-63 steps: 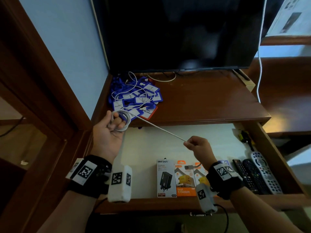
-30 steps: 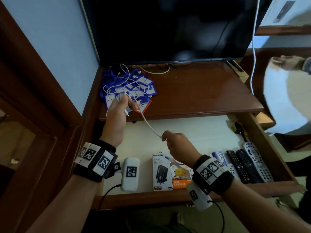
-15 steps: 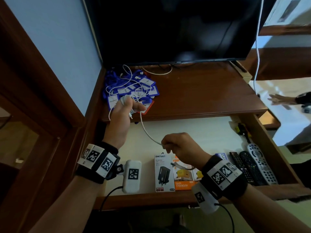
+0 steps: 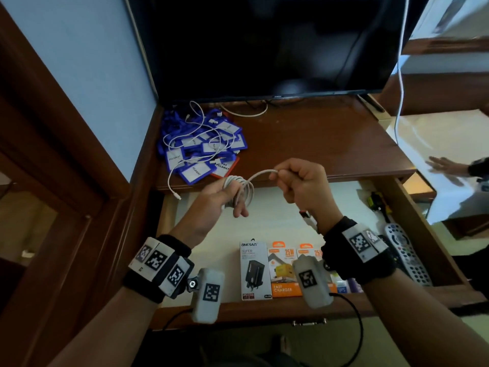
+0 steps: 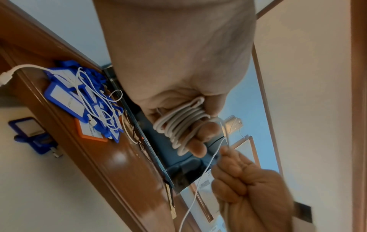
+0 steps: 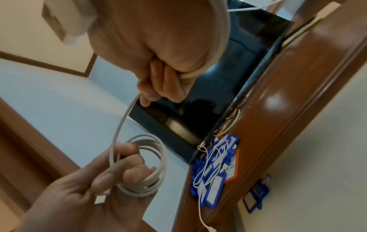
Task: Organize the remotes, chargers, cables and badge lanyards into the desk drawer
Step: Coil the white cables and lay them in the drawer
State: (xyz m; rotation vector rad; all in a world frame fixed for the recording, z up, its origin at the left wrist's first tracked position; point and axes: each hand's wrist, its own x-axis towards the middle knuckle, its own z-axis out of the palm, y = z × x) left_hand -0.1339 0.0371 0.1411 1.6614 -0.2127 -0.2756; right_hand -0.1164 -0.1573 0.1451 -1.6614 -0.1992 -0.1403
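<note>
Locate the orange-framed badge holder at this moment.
In the head view, the orange-framed badge holder lies on the desk top, at the blue lanyard pile's right front corner, just behind the left hand.

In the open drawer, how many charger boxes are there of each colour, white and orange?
white charger box: 1
orange charger boxes: 2 (one partly behind the wrist camera)
Total: 3

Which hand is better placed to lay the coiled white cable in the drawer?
Left. The left hand already has the white cable looped round its fingers above the drawer; the right hand grips only the free end.
</note>
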